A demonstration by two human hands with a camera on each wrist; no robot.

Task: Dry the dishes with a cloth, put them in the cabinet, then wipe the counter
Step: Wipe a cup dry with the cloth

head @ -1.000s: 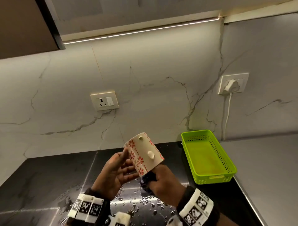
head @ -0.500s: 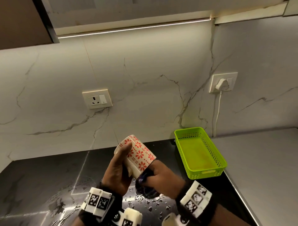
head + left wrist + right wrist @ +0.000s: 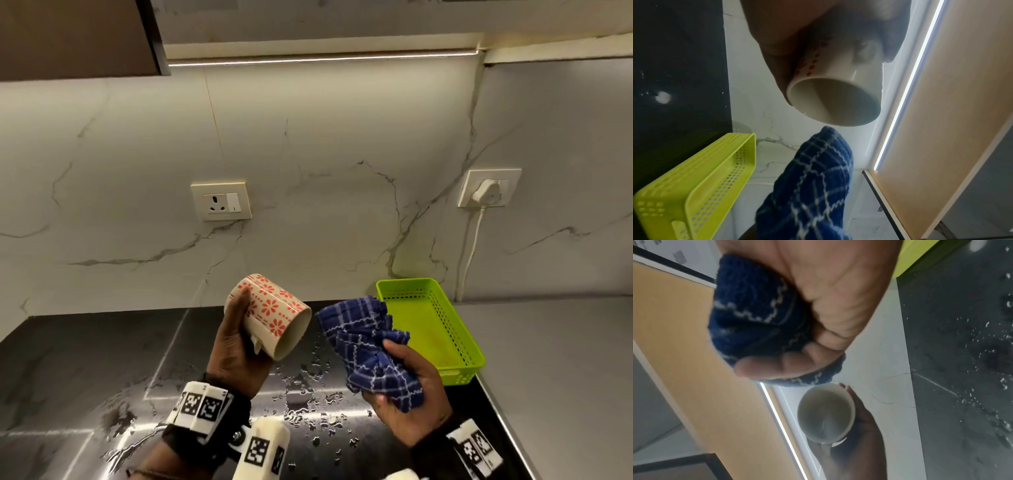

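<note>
Marble-patterned wall backs a dark table [image 3: 85, 359] carrying water drops below the hands. Left hand [image 3: 236, 346] grips the mug [image 3: 274, 315], tilted, mouth toward the right hand [image 3: 407, 387], which clamps a bunched blue cloth [image 3: 370, 346]. Cloth and mug are apart, just beside each other. Beyond the right hand sits a green basket [image 3: 455, 329], holding no dishes. Judgement: mug drying is near complete; storing it in the cabinet [image 3: 68, 37] above the left hand and wiping the wet table remain.

Cream mug [image 3: 270, 317] with red floral motifs; navy cloth [image 3: 371, 349] with white checks; lime-green perforated basket [image 3: 455, 329]; glossy black table [image 3: 85, 359]; white, grey-veined marble wall [image 3: 325, 171].
</note>
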